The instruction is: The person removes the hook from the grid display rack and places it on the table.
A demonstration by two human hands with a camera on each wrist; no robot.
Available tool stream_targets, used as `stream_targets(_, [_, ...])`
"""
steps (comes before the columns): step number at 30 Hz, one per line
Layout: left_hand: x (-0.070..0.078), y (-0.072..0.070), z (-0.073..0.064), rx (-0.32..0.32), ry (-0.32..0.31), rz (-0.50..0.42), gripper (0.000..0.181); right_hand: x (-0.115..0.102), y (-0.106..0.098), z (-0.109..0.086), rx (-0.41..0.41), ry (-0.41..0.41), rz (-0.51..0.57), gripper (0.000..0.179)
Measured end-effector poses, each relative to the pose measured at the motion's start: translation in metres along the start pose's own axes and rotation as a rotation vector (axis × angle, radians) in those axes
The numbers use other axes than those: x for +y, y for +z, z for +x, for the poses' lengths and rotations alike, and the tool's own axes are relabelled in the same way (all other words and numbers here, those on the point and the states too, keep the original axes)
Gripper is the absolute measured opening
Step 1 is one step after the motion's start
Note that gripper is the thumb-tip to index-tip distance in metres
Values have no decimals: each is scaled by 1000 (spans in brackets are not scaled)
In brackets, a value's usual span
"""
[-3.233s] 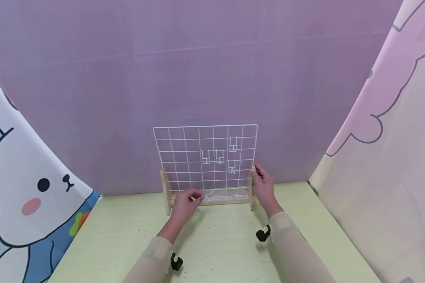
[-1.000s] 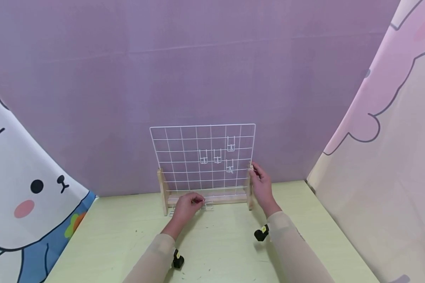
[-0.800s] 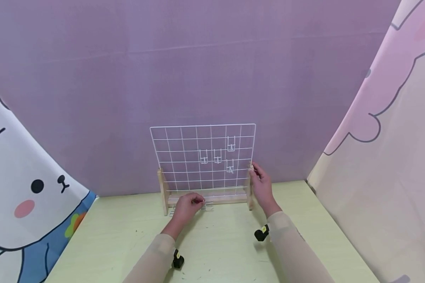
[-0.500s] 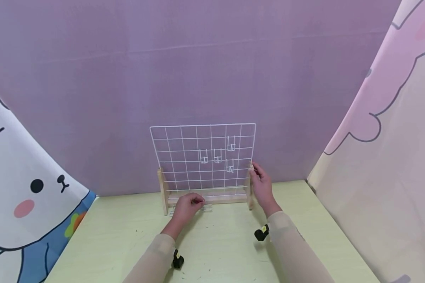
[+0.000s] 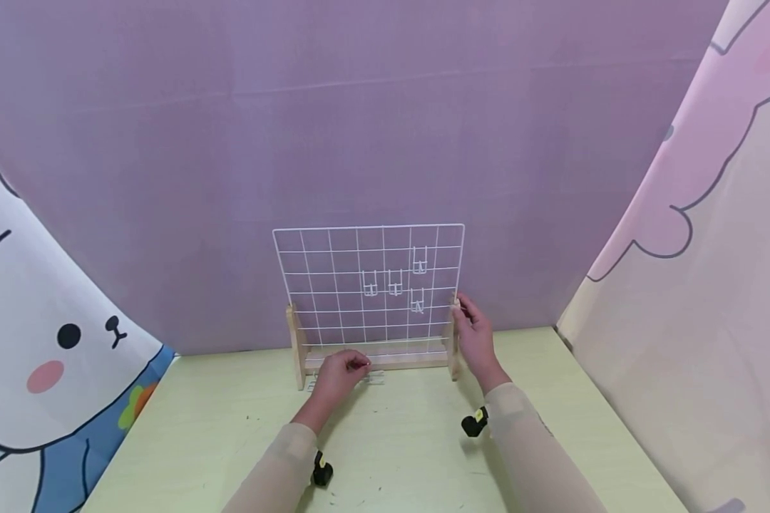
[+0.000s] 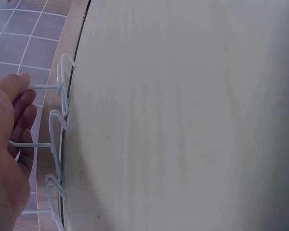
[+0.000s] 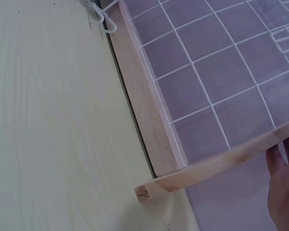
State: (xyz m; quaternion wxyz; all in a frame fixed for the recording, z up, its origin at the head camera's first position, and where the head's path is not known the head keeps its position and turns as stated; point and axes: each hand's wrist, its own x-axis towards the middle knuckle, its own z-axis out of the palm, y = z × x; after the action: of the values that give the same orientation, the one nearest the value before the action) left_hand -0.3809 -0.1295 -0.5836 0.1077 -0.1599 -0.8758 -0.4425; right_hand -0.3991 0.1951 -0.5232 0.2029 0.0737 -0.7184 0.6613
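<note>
Nothing moved: left hand (image 5: 335, 376) fingers (image 6: 23, 103) pinch a wire hook (image 6: 55, 89).

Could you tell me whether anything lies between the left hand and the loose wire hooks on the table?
Nothing visible does. The left hand is already at the loose wire hooks beside the rack's wooden base, its fingertips at their straight prongs.

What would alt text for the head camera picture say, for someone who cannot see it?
A person's left hand pinches a loose white wire hook lying on a pale green table, while the right hand holds the right wooden post of an upright white wire grid carrying four hooks.
</note>
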Motion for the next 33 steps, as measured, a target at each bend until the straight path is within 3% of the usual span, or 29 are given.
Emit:
stream_targets(22, [1, -1, 1, 0, -25, -64, 15, 1, 0, 0, 4, 14, -5, 47])
stream_targets(33, [18, -13, 4, 30, -53, -104, 15, 1, -2, 0, -13, 23, 1, 49])
